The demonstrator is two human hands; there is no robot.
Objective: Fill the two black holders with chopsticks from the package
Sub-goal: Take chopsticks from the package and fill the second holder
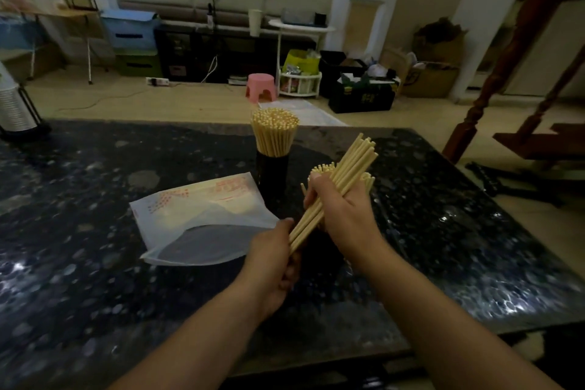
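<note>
Two bare forearms at the bottom edge, reaching up over a dark speckled table (95,263). Left hand (275,260) low and near, fingers curled round the lower end of a bundle (335,190) of pale chopsticks, thumb up against the sticks. Right hand (340,203) just beyond, wrapped over the middle of the same bundle, knuckles toward the camera. Bundle slanted, lower end at the left hand, upper tips fanned out up and to the right, clear of the table. Behind the right hand, more stick tips (326,168) standing upright; whatever carries them hidden by the hand, so second holder not made out.

Farther back, near the table's middle, a black holder (273,168) upright and packed full, chopstick ends (274,127) spreading above its rim. Left of it, lying flat, the package (202,215): a whitish translucent bag with red print, mouth gaping toward the camera, dark table showing through; no sticks made out inside. Package near the left hand, not touching.

Beyond the table, pale floor with a pink stool (261,87), a white round side table (300,25), black boxes and bags along the wall. At far left, a stack of white cups (12,101) in a dark stand. At right, a reddish wooden post (493,79).
</note>
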